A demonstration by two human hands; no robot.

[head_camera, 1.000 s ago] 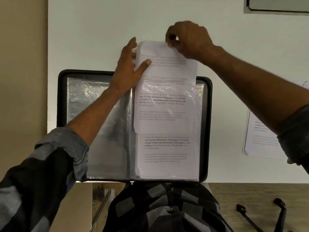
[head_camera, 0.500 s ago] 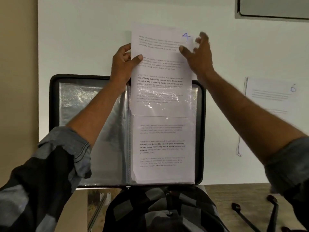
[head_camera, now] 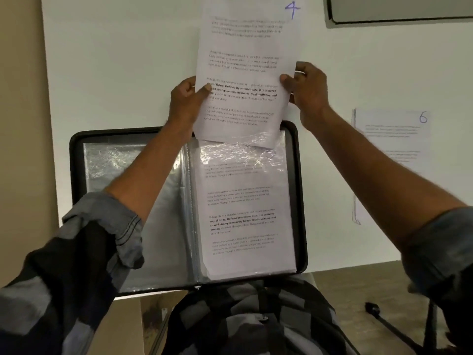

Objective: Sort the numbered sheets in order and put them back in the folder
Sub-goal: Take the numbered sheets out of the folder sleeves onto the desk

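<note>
The sheet marked 4 point(head_camera: 245, 73) is held upright above the open folder point(head_camera: 74, 175), which lies flat on the white tabletop point(head_camera: 115, 73).

Left hand point(head_camera: 186, 101): grasps the sheet's left edge, thumb across the printed face and fingers curled behind. This grip matches the one half a second ago.

Right hand point(head_camera: 307, 93): pinches the right edge at mid-height, thumb on the front. Half a second ago this hand lay with straight fingers near the top corner beside the numeral; it now sits lower and is closed on the paper.

Sheet position: half a second ago about half of the sheet was inside the folder's right-hand sleeve point(head_camera: 281, 201). It now stands higher, and only a narrow lower strip remains at the sleeve mouth under crinkled plastic. The numeral 4 is near the top of the view.

A second printed sheet point(head_camera: 243, 221) sits in the same sleeve. The sheet marked 6 point(head_camera: 394, 149) lies on the tabletop, well apart to the right of the folder.
</note>
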